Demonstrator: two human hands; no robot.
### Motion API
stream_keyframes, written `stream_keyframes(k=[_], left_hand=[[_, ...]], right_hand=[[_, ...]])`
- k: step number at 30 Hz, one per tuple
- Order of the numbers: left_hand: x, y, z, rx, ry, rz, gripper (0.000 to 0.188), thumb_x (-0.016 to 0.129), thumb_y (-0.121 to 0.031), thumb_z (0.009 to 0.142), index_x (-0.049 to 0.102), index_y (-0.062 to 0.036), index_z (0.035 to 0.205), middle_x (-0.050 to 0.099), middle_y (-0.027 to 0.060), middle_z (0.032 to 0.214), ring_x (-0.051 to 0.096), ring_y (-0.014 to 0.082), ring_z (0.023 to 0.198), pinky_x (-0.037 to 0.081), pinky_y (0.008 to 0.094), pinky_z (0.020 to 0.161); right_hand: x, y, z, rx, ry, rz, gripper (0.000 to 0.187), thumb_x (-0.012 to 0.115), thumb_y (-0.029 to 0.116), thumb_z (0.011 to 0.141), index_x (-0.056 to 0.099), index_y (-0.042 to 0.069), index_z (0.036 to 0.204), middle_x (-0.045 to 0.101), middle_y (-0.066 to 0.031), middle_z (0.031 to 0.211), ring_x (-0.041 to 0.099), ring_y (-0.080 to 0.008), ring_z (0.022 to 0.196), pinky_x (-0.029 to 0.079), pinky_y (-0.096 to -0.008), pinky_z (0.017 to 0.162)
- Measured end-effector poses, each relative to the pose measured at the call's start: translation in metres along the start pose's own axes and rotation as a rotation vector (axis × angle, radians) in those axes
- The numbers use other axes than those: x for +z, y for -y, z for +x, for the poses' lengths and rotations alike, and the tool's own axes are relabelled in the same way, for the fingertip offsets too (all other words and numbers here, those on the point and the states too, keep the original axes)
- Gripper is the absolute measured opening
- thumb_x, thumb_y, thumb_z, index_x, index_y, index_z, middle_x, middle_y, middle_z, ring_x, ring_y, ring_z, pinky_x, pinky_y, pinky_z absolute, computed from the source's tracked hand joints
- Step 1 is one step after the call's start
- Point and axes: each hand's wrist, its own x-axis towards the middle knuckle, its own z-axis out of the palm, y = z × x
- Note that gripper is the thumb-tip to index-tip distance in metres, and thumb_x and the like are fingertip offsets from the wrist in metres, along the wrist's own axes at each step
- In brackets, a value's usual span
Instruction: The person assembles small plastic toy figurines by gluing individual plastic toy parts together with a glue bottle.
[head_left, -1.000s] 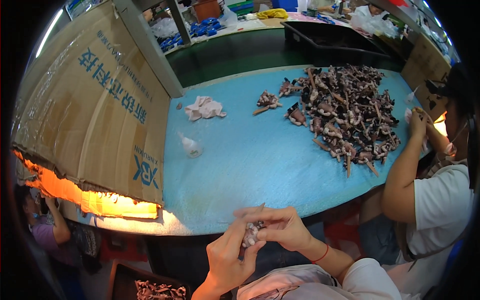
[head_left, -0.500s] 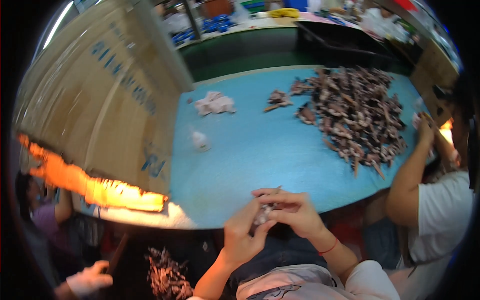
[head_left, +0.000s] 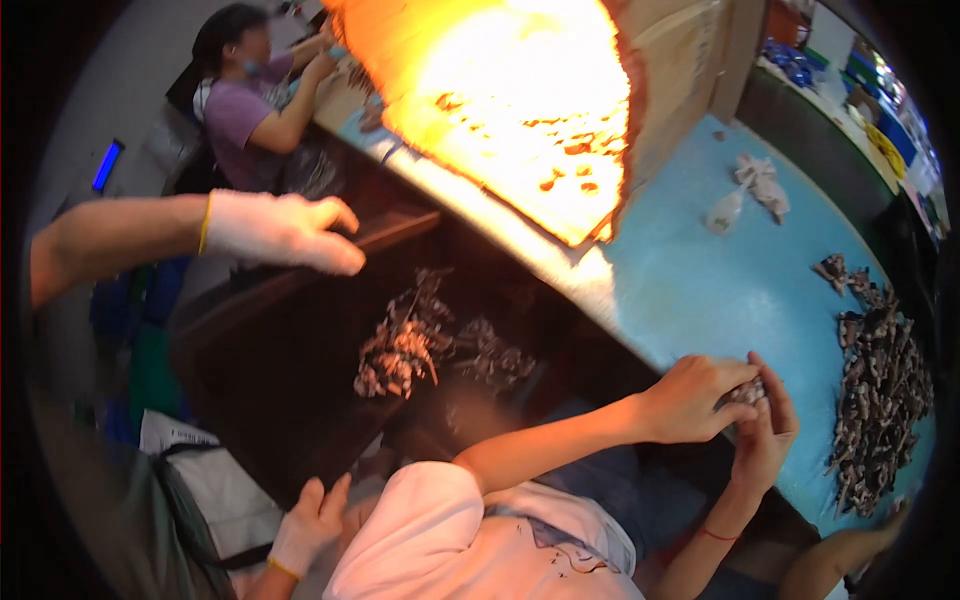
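Observation:
Over the near edge of the blue tabletop, my hands are together around a small mottled, lumpy piece, pale and dark. My left hand closes on it from the left with thumb and fingers. Below and to the right, my right hand, with a red cord at its wrist, grips the same piece. Fingers cover much of it, so its kind cannot be made out. To the right lies a large heap of similar grey-brown pieces on the blue tabletop.
White crumpled cloth and a small white bag lie farther back. At left, a co-worker's gloved hand reaches above a dark bin holding several pieces. A brightly lit cardboard partition stands along the table.
My view has swung left and tilted, bringing the dark bin and the co-worker's gloved hands more fully into sight. Both my hands still hold the small piece.

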Motion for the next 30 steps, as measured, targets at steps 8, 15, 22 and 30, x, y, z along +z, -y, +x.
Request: stream_keyframes(k=[8, 15, 22, 30], left_hand=[[0.001, -0.004, 0.0, 0.031, -0.068, -0.018, 0.018, 0.064, -0.014, 0.068, 0.054, -0.0019, 0.077, 0.054, 0.0106, 0.067, 0.054, 0.029, 0.06, 0.041, 0.0356, 0.054], [0.003, -0.001, -0.005, 0.024, -0.105, -0.067, 0.014, 0.063, -0.011, 0.068, 0.056, -0.0016, 0.075, 0.057, 0.0121, 0.065, 0.057, 0.0283, 0.058, 0.043, 0.0345, 0.054], [0.0, 0.003, -0.001, 0.019, -0.055, -0.048, 0.016, 0.062, -0.009, 0.072, 0.057, 0.002, 0.081, 0.056, 0.0168, 0.066, 0.056, 0.0306, 0.06, 0.043, 0.033, 0.054], [0.006, 0.015, 0.012, -0.032, 0.073, -0.14, 0.02, 0.059, -0.014, 0.079, 0.06, 0.0035, 0.09, 0.063, 0.0105, 0.07, 0.057, 0.0076, 0.066, 0.046, 0.0241, 0.061]], right_hand=[[0.003, 0.008, -0.001, -0.009, -0.015, -0.072, 0.036, 0.051, 0.004, 0.085, 0.045, -0.01, 0.117, 0.047, -0.0208, 0.122, 0.054, -0.023, 0.102, 0.047, -0.0322, 0.084], [-0.002, -0.002, -0.003, -0.017, -0.051, -0.071, 0.034, 0.05, 0.003, 0.085, 0.045, -0.01, 0.117, 0.048, -0.0209, 0.12, 0.052, -0.0254, 0.105, 0.044, -0.0344, 0.088], [0.008, 0.004, -0.001, 0.0, -0.079, -0.119, 0.035, 0.05, 0.006, 0.085, 0.046, -0.01, 0.116, 0.049, -0.0211, 0.119, 0.054, -0.0235, 0.101, 0.045, -0.0323, 0.086], [-0.014, -0.001, 0.008, -0.009, -0.056, -0.042, 0.03, 0.053, 0.007, 0.086, 0.052, -0.006, 0.112, 0.058, -0.0134, 0.104, 0.058, -0.0174, 0.091, 0.05, -0.0276, 0.077]])
